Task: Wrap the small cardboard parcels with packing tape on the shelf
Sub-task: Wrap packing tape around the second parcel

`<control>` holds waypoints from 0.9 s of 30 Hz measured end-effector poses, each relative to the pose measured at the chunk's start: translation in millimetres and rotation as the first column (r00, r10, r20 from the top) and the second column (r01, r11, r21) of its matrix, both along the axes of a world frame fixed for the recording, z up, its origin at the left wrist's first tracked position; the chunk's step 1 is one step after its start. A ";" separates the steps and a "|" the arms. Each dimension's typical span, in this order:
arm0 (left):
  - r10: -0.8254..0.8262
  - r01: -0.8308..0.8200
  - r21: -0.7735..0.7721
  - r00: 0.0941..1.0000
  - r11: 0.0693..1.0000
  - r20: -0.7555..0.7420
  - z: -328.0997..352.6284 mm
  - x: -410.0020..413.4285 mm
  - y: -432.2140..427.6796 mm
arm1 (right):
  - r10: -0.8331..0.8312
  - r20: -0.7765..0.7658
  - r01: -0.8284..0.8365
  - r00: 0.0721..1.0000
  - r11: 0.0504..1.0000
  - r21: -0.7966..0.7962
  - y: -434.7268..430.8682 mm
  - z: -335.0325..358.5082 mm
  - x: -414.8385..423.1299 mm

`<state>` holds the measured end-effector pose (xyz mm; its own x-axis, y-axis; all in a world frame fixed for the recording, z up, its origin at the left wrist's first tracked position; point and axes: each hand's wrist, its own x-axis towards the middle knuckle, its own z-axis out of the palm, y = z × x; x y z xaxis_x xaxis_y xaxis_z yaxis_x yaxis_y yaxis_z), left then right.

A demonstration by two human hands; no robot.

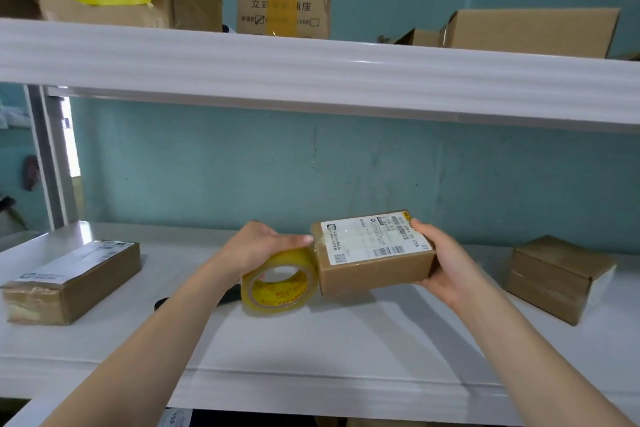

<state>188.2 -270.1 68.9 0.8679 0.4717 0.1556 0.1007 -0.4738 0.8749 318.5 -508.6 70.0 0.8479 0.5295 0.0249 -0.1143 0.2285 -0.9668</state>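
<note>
Grips the tape roll (278, 282) in the left hand (258, 246), butted against the left end of the parcel (374, 260), and clasps the right end in the right hand (446, 263), just above the shelf (311, 350). Looks mid-wrap. Calls next for drawing the roll across the labelled top with the parcel held steady.

bare shelf (311, 340) between left parcel (74, 279) and right parcel (557, 276).

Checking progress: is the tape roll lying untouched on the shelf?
No, the left hand holds the tape roll against the parcel in the right hand.
</note>
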 end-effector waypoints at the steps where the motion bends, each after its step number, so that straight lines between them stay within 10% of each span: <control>1: 0.007 -0.006 0.020 1.000 1.000 -0.017 -0.5 1.1 1.5 | 0.027 -0.010 -0.027 1.000 1.000 -0.005 0.1 -2.0 0.9; 7: 0.055 -0.029 0.193 0.990 0.981 -0.133 -16.7 12.7 -0.4 | -0.003 0.011 0.006 1.000 0.953 -0.302 10.7 -23.5 1.4; 11: 0.120 -0.046 0.309 0.967 0.950 -0.227 -9.7 21.3 -5.5 | 0.076 0.447 0.302 0.892 0.635 -0.711 14.2 -29.1 10.0; 17: 0.177 0.055 0.535 0.911 0.843 -0.372 -5.0 45.0 -27.0 | 0.490 0.620 0.525 0.613 0.333 -0.783 24.1 -44.6 5.0; 27: 0.250 0.087 0.592 0.851 0.801 -0.463 3.1 54.6 -37.6 | 0.721 0.608 0.450 0.334 0.445 -0.775 36.3 -37.5 -12.9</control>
